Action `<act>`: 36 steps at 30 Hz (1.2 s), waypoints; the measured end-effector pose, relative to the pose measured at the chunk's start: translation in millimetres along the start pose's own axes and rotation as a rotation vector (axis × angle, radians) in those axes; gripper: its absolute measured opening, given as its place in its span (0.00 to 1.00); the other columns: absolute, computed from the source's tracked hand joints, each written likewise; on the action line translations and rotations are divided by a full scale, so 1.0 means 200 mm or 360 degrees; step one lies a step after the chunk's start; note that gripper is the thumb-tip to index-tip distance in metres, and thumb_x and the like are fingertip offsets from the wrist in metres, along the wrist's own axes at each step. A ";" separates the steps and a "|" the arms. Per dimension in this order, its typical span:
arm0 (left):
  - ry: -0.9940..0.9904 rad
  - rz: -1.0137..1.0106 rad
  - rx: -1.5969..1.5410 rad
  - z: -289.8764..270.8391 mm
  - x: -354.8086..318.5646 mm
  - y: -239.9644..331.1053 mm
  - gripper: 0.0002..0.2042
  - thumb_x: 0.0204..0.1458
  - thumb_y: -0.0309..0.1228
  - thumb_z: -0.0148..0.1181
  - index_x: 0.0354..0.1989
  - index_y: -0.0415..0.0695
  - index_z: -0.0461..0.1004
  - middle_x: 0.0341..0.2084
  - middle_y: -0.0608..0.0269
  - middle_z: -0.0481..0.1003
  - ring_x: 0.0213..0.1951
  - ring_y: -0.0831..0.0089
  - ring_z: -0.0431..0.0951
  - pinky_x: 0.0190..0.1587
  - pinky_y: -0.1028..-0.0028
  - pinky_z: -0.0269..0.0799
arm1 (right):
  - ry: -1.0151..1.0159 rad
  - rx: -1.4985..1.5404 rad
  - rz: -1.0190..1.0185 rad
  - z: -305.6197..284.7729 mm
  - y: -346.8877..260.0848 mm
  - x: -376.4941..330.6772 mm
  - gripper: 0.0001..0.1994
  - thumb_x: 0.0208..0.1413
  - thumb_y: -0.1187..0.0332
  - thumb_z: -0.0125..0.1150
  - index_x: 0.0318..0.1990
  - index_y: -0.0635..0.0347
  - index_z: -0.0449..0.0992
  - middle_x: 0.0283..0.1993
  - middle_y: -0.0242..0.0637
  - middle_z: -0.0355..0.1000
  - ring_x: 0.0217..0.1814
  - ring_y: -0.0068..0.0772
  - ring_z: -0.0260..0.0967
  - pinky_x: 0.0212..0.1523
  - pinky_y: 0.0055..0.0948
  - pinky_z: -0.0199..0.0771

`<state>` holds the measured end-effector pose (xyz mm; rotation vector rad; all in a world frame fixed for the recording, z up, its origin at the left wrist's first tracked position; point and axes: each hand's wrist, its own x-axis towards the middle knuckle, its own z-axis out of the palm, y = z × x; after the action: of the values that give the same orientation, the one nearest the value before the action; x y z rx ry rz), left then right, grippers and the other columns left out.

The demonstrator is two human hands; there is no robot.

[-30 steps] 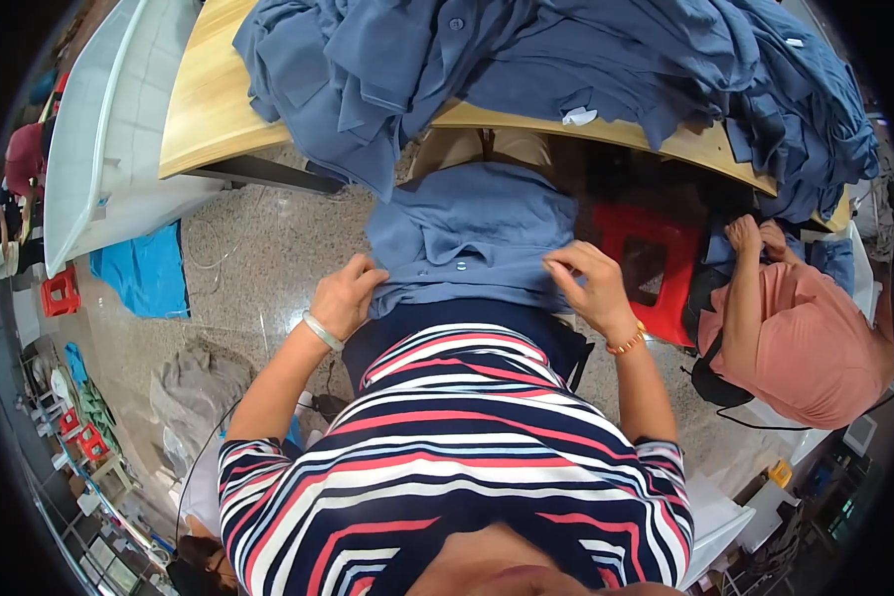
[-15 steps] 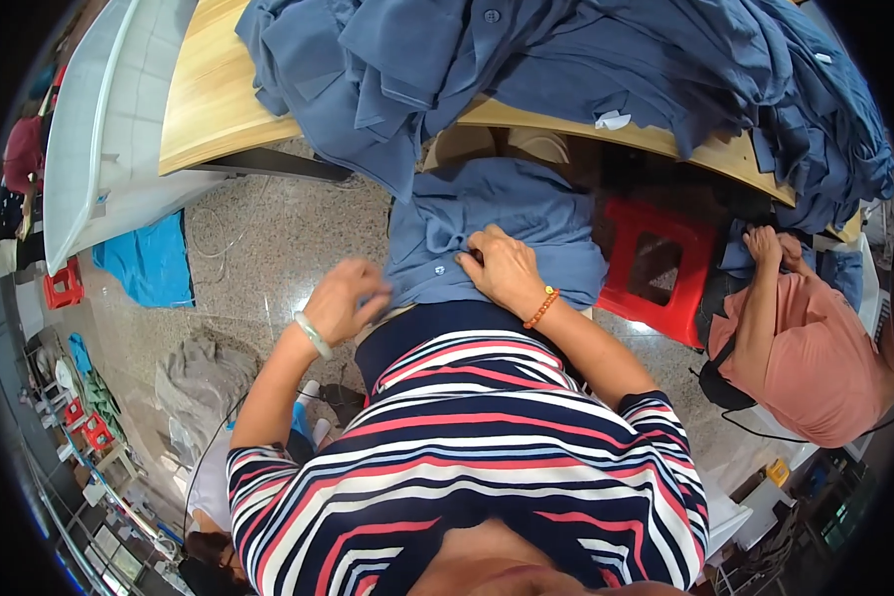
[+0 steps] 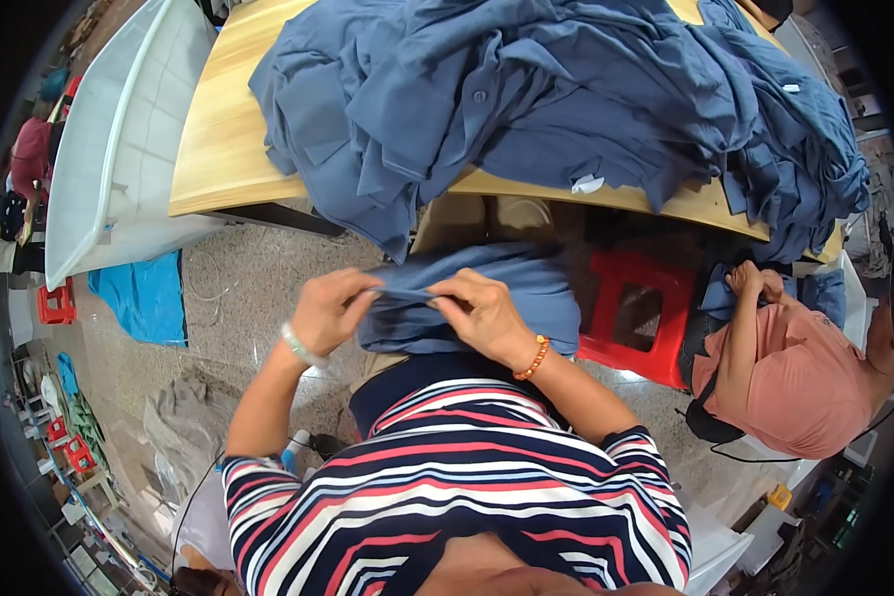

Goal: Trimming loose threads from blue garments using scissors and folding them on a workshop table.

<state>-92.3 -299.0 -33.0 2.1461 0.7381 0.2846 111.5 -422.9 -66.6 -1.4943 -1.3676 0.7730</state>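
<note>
The blue-grey garment [image 3: 531, 303] is located across the seated person's lap [image 3: 375, 372], in front of the near edge of the table [image 3: 230, 129]. Its edge is held by both hands, which are positioned close together. The grip of the left hand [image 3: 330, 310] is closed in a pinch on the fabric between thumb and forefinger. The grip of the right hand [image 3: 482, 316] is pinched on the same edge, just beside the left. A short strip of fabric is drawn between the two; its detail is blurred.

A heap of blue-grey garments [image 3: 586, 99] is supported on the table and draped over its near edge, where a white tag [image 3: 586, 185] is exposed. A red stool [image 3: 677, 323] is placed to the right of the lap. Farther right, a co-worker in a salmon top [image 3: 800, 382] is seated.
</note>
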 end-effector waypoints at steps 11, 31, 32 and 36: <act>0.0025 -0.0225 -0.0398 0.23 0.06 0.07 0.18 0.44 0.23 0.62 0.47 0.41 0.72 0.39 0.66 0.75 0.24 0.84 0.68 0.27 0.82 0.66 | -0.0103 0.0130 -0.0229 0.10 0.09 0.07 0.04 0.47 0.75 0.59 0.31 0.63 0.77 0.27 0.42 0.70 0.30 0.43 0.70 0.31 0.34 0.69; 0.0301 0.0213 0.0188 0.30 0.25 -0.06 0.11 0.39 0.20 0.57 0.34 0.40 0.74 0.34 0.56 0.72 0.28 0.54 0.72 0.31 0.65 0.69 | -0.0710 0.0796 0.0940 -0.09 0.18 0.18 0.10 0.56 0.63 0.60 0.33 0.61 0.72 0.21 0.25 0.67 0.21 0.12 0.60 0.21 0.14 0.58; 0.0429 0.0184 0.0132 0.29 0.25 0.01 0.10 0.42 0.19 0.56 0.35 0.41 0.73 0.37 0.58 0.72 0.31 0.58 0.75 0.34 0.66 0.71 | -0.0693 0.0878 0.0936 -0.11 0.17 0.18 0.10 0.56 0.63 0.60 0.33 0.61 0.72 0.21 0.25 0.67 0.21 0.12 0.60 0.21 0.13 0.58; 0.0304 0.0119 -0.0271 0.28 0.12 0.03 0.16 0.44 0.19 0.61 0.44 0.39 0.70 0.38 0.59 0.70 0.23 0.78 0.70 0.26 0.80 0.67 | -0.0561 0.1077 0.0908 -0.15 0.10 0.20 0.09 0.56 0.64 0.61 0.35 0.61 0.72 0.21 0.25 0.67 0.21 0.11 0.61 0.21 0.12 0.58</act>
<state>-46.8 -324.1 -66.0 2.0053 0.7142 0.5780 154.3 -388.4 -69.3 -1.2173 -0.7596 1.7276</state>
